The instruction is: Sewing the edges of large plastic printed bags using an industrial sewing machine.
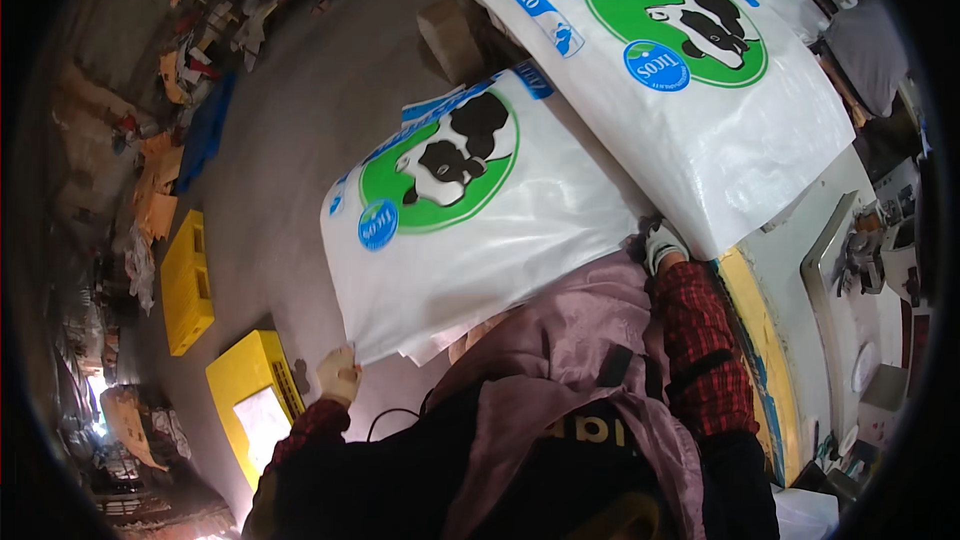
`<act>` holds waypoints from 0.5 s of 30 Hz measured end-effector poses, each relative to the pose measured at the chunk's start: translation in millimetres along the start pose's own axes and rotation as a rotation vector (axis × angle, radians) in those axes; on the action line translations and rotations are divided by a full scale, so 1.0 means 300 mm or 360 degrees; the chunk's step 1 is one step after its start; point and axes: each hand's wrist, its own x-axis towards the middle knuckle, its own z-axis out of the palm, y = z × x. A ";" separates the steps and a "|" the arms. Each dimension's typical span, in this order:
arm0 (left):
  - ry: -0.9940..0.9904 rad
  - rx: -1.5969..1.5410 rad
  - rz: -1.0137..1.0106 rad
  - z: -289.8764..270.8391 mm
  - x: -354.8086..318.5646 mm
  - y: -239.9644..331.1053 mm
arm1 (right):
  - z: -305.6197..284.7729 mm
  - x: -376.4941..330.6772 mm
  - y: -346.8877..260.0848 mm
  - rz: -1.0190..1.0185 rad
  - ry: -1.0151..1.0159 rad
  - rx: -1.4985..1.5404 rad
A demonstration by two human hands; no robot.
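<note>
A large white woven plastic sack (560, 175) with a cow in a green oval hangs stretched out in front of me, off the near side of the table. My left hand (340, 375), in a pale glove, pinches its lower left corner. My right hand (662, 244), in a white glove with dark fingertips, is closed at the sack's right corner, beside the table edge; part of its fingers is hidden. Just beyond the right hand, more white sacks (770, 130) with the same print lie flat in a pile on the table.
On the grey floor to the left stand a yellow box-like object (235, 370), another yellow piece (187, 285) and a blue pallet-like object (208, 135). Cardboard and scraps line the left wall. The table's yellow edge (755, 325) runs beside my right arm. A metal tray (828, 250) holds dark tools.
</note>
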 end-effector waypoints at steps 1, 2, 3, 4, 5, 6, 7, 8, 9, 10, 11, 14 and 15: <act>0.0008 -0.0014 0.0017 0.012 0.000 0.019 | 0.015 0.008 0.000 0.0293 0.0259 0.0563; -0.0064 0.0068 0.0034 0.029 0.007 0.048 | 0.034 0.004 0.025 0.0315 0.0263 0.0554; -0.0137 0.0150 0.0052 0.043 0.019 0.077 | 0.054 -0.005 0.047 0.0407 0.0222 0.0648; -0.0145 0.0143 0.0019 0.054 0.012 0.102 | -0.041 -0.045 0.008 0.0443 0.0179 0.0738; -0.0171 0.0263 0.0025 0.057 0.031 0.135 | -0.129 -0.094 -0.008 0.0506 0.0138 0.0825; -0.0193 0.0385 0.0042 0.059 0.053 0.157 | -0.171 -0.113 -0.004 0.0580 0.0098 0.0918; -0.0188 0.0369 0.0066 0.070 0.071 0.172 | -0.118 -0.127 0.005 0.0566 0.0460 0.0826; -0.0154 0.0376 0.0253 0.085 0.088 0.178 | -0.089 -0.128 0.013 0.0590 0.0462 0.0827; -0.0122 0.0383 0.0446 0.103 0.107 0.186 | -0.065 -0.114 0.029 0.0618 0.0423 0.0837; -0.0129 0.0379 0.0474 0.146 0.125 0.183 | -0.061 -0.103 0.029 0.0623 0.0404 0.0851; -0.0127 0.0235 0.0626 0.191 0.139 0.176 | -0.068 -0.104 0.022 0.0621 0.0386 0.0861; -0.0362 0.0100 0.0827 0.269 0.184 0.191 | -0.096 -0.072 0.005 0.0604 0.0355 0.0900; -0.0451 0.0086 0.0681 0.358 0.183 0.165 | -0.127 -0.055 -0.027 0.0571 0.0358 0.0921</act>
